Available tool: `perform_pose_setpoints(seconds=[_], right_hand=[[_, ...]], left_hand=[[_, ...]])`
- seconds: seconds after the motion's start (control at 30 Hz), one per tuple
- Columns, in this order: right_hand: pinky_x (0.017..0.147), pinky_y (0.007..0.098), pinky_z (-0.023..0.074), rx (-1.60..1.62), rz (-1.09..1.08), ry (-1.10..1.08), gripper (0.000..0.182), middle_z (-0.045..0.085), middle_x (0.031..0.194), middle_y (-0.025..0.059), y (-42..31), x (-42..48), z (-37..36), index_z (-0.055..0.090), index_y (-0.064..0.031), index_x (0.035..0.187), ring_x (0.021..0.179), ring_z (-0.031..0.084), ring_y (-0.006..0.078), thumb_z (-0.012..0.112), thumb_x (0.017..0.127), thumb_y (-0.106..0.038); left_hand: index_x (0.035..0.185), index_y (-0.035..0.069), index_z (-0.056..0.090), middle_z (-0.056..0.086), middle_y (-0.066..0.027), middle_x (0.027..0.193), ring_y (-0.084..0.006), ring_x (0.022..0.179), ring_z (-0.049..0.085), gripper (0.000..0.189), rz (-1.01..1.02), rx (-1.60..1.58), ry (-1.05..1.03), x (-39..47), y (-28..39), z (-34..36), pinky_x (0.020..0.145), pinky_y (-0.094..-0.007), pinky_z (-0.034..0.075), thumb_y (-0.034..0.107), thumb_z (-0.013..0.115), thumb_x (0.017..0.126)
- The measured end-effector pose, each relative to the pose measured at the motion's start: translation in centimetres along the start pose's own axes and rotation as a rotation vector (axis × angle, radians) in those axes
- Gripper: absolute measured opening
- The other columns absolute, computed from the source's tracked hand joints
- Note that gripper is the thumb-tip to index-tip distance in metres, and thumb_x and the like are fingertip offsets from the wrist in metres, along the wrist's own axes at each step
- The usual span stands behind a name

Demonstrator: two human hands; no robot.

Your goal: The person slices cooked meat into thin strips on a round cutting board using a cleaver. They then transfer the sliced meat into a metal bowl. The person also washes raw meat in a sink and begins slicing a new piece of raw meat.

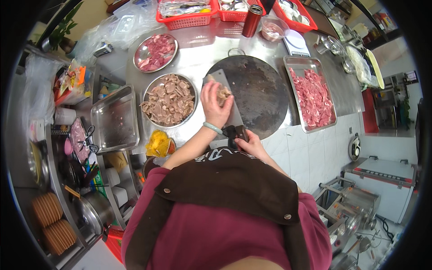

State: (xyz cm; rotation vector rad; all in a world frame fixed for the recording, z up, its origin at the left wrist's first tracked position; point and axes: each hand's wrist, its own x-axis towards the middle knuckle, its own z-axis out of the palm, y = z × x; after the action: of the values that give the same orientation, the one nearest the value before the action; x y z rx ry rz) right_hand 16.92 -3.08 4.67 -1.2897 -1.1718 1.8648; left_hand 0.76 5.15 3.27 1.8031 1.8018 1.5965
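Observation:
My right hand [251, 143] grips the dark handle of a broad cleaver [236, 113], whose blade lies flat over the left part of a round, dark chopping block [263, 94]. Some sliced meat [222, 94] rests on the blade, and my left hand [216, 104], with a pale green bangle at the wrist, is cupped over it, thumb and fingers touching it. Left of that hand stands a round metal bowl of brownish sliced meat [170, 100]. Behind the bowl is a metal plate of redder meat pieces [157, 52]. A steel tray of red sliced meat [312, 98] lies right of the block.
An empty steel tray [135, 118] and a yellow cloth [158, 143] lie at the left. Along the back stand red plastic baskets [189, 23], a red flask [252, 22], a plastic tub [272, 28] and a white kitchen scale [297, 44]. Shelves with pans flank the left side.

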Motion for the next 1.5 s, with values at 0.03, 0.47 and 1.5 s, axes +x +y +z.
perform_pose_setpoints(seconds=[0.03, 0.47, 1.5], right_hand=[[0.043, 0.0217, 0.0372, -0.05, -0.006, -0.03, 0.015, 0.052, 0.06, -0.0006, -0.5, 0.7, 0.6, 0.05, -0.0027, 0.088, 0.049, 0.048, 0.0059, 0.062, 0.082, -0.011], [0.033, 0.0246, 0.0372, -0.14, 0.038, -0.186, 0.016, 0.048, 0.058, 0.0017, -4.9, 5.1, 5.7, 0.044, -0.0021, 0.088, 0.038, 0.046, 0.0095, 0.058, 0.085, -0.011], [0.06, 0.039, 0.0442, -1.34, -0.553, 0.756, 0.045, 0.051, 0.08, 0.0096, -1.4, -0.4, -6.3, 0.055, -0.0097, 0.106, 0.074, 0.055, 0.0287, 0.073, 0.065, -0.016]], left_hand=[[0.119, 0.003, 0.047, 0.043, -0.0182, 0.125, -0.0375, 0.117, 0.038, 0.054, -0.005, -0.001, 0.051, 0.4, -0.8, -0.9, 0.099, -0.0464, 0.03, 0.025, 0.069, 0.074], [0.113, 0.005, 0.054, 0.047, -0.0165, 0.122, -0.0343, 0.116, 0.042, 0.037, -0.209, 0.285, 0.219, 1.3, -9.7, -10.4, 0.098, -0.0448, 0.032, 0.021, 0.061, 0.08], [0.109, -0.005, 0.047, 0.059, -0.0087, 0.066, -0.0167, 0.047, 0.056, 0.036, -0.996, -0.12, 0.043, -4.0, -12.6, -16.5, 0.042, -0.0272, 0.043, 0.022, 0.058, 0.087]])
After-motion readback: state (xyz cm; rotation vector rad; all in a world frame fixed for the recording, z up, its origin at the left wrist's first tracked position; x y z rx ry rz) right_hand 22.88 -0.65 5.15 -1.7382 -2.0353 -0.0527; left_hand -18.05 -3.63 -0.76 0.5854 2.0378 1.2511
